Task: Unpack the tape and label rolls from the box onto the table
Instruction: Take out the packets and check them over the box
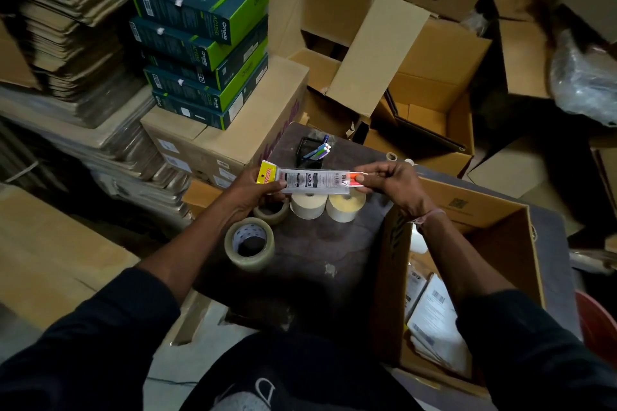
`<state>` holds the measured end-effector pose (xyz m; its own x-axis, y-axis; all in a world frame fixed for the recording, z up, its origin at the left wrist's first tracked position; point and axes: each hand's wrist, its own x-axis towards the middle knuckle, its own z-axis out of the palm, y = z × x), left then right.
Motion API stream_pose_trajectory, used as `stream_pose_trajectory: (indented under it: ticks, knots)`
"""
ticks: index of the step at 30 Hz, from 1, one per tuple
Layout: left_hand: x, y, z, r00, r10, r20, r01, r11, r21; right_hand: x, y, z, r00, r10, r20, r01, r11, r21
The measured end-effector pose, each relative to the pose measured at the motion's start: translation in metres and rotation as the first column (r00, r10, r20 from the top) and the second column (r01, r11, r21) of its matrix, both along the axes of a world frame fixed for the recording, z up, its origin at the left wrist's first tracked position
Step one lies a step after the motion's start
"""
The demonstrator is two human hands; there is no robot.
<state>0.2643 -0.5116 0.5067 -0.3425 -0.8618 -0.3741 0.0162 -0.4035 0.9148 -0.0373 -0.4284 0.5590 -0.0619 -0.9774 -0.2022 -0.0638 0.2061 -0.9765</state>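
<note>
Holding 1 long flat retail packet (312, 181), yellow header card at one end and orange at the other, above the table (320, 250): left hand (257, 190) pinches the yellow end, right hand (389, 182) pinches the orange end.

On table: 2 clear tape rolls (249, 243), (272, 212); 2 label rolls (309, 205), (345, 207), side by side under the packet; 1 pen holder (312, 152) behind.

Box (467, 210), right of table, open: papers and 1 white item visible inside.

Step judged: mid-unpack, packet under inspection. Next: set packet down, reach back into box.
</note>
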Motion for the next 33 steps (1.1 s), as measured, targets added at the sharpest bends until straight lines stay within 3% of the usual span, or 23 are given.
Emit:
stream_pose_trajectory:
  ticks: [6, 9, 13, 19, 23, 27, 32, 33]
  knots:
    - [0.012, -0.004, -0.017, 0.970, 0.230, 0.076, -0.236, 0.967, 0.092, -0.001, -0.016, 0.012, 0.976, -0.072, -0.204, 0.073, 0.997, -0.004]
    - [0.025, -0.008, -0.022, 0.932, 0.311, 0.189, -0.332, 0.938, 0.095, -0.009, -0.027, 0.023, 0.898, -0.177, -0.402, 0.166, 0.984, -0.063]
    - [0.036, -0.011, -0.025, 0.909, 0.294, 0.296, -0.314, 0.949, 0.020, -0.008, -0.065, 0.026, 0.778, -0.291, -0.556, 0.243, 0.957, -0.160]
    - [0.031, -0.008, -0.029, 0.955, 0.214, 0.206, -0.227, 0.973, 0.039, 0.037, -0.137, 0.006, 0.586, -0.199, -0.785, 0.060, 0.977, -0.203]
    - [0.034, -0.010, -0.029, 0.972, 0.153, 0.180, -0.163, 0.986, 0.042, 0.068, -0.157, -0.007, 0.558, -0.066, -0.827, 0.082, 0.996, -0.024]
    - [0.037, -0.014, -0.030, 0.981, 0.113, 0.155, -0.121, 0.992, 0.042, 0.076, -0.163, -0.031, 0.539, -0.067, -0.840, 0.141, 0.990, 0.011]
    - [0.040, -0.014, -0.033, 0.984, 0.086, 0.159, -0.091, 0.996, 0.025, 0.073, -0.157, -0.035, 0.673, -0.072, -0.736, 0.122, 0.992, 0.014]
    - [0.040, -0.014, -0.034, 0.984, 0.082, 0.160, -0.086, 0.996, 0.019, 0.069, -0.156, -0.037, 0.660, -0.069, -0.748, 0.112, 0.994, 0.008]
